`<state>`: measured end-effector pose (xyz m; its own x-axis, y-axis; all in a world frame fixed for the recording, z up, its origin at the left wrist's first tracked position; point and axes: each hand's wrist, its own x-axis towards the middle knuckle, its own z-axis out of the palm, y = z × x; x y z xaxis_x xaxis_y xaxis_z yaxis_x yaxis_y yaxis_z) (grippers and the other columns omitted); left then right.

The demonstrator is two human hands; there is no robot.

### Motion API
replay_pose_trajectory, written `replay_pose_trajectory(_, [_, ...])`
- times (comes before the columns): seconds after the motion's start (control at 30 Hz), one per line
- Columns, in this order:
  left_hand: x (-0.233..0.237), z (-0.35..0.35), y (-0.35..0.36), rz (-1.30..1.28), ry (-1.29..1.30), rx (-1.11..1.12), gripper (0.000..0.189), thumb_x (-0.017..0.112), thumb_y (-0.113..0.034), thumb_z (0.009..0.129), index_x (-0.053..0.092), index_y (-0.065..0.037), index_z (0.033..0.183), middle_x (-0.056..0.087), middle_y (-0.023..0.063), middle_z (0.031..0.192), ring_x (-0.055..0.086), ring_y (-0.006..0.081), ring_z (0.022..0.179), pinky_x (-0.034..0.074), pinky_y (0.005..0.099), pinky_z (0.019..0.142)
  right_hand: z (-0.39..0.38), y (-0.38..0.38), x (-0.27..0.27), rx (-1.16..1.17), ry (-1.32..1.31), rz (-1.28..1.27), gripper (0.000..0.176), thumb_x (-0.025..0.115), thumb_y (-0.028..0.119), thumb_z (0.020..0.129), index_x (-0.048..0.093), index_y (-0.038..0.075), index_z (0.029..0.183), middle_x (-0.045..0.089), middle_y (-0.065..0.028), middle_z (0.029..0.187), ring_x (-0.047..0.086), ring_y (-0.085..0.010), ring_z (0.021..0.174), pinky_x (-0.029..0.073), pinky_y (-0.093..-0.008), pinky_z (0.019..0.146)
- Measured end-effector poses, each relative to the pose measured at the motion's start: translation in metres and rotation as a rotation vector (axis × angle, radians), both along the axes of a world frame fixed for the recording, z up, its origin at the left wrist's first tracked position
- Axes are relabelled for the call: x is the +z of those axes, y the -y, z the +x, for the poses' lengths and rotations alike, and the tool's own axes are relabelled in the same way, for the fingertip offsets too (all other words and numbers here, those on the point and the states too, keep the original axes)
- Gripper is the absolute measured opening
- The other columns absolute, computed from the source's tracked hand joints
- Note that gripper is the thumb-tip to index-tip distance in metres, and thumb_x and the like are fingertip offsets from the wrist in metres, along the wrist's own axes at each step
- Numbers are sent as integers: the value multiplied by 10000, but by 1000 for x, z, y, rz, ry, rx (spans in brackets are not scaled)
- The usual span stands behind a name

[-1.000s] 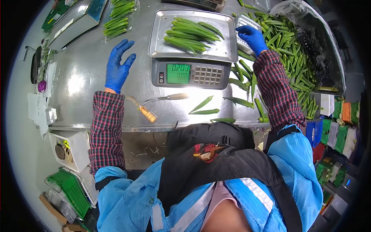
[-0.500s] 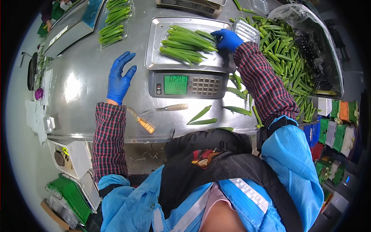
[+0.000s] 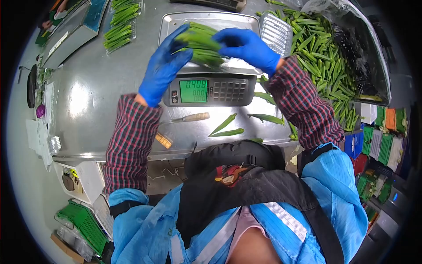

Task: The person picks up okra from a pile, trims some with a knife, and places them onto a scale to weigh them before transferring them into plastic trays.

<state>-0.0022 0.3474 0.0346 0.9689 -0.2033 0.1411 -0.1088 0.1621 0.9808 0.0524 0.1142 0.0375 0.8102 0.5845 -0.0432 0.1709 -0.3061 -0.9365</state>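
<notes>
A bunch of green okra (image 3: 200, 44), smeared by motion, is between my two blue-gloved hands over the metal pan (image 3: 169, 22) of a digital scale. My left hand (image 3: 165, 61) wraps the left end, fingers above and thumb below. My right hand (image 3: 248, 47) grips the right end. Whether a clear tray lies beneath the okra is hard to see. The scale's green display (image 3: 194, 91) seems to read 0.408. An empty clear plastic tray (image 3: 276, 34) stands right of the pan, near my right wrist.
Loose okra fills a plastic-lined crate (image 3: 321, 66) at the right. Packed okra trays (image 3: 118, 33) lie at the upper left. A wooden-handled knife (image 3: 195, 117), another wooden handle (image 3: 163, 141) and stray okra (image 3: 226, 132) lie near the front edge. Another person's arm (image 3: 61, 6) shows far left.
My left hand has come from the bare table to the left end of the okra. Both hands now grip the bunch, and the display has gone from about 0.203 to 0.408.
</notes>
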Motion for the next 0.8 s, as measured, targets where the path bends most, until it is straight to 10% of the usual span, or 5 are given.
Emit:
replay_pose_trajectory(0.17, [13, 19, -4, -126, 95, -5, 353, 553, -224, 933, 537, -9, 1213, 637, 75, 1036, 596, 157, 975, 456, 280, 891, 7, 1, -1, -135, 247, 91, 227, 623, 123, 845, 663, 31, 1049, 673, -100, 943, 621, -150, 864, 483, -276, 813])
replay_pose_trajectory(0.33, [1, 15, -40, -181, -35, 183, 304, 523, -228, 948, 562, -27, 1173, 658, 55, 929, 624, 148, 872, 497, 277, 811, 17, 50, -57, -367, 540, -619, 252, 661, 258, 829, 655, 154, 1059, 678, -65, 912, 656, -204, 757, 522, -308, 707])
replay_pose_trajectory(0.5, [-8, 6, -34, -161, -95, 156, 287, 537, -214, 942, 583, -34, 1160, 656, 44, 906, 621, 134, 842, 494, 273, 797, 16, 44, -85, -370, 642, -728, 242, 684, 253, 795, 670, 146, 1012, 682, -84, 872, 659, -224, 764, 518, -306, 686])
replay_pose_trajectory(0.7, [-14, -5, -65, -94, -170, 239, 283, 538, -206, 940, 583, -44, 1166, 650, 32, 896, 617, 131, 846, 487, 270, 800, -8, 133, -49, -555, 42, -64, 173, 626, 102, 864, 659, -4, 996, 665, -48, 929, 602, -108, 834, 471, -236, 783])
replay_pose_trajectory(0.8, [-21, -10, -75, -56, -246, 262, 298, 539, -218, 938, 577, -53, 1183, 646, 27, 898, 618, 132, 854, 487, 269, 797, -37, 205, -44, -783, -20, 49, 160, 649, 126, 850, 670, 2, 950, 626, -10, 799, 542, -81, 690, 421, -215, 631])
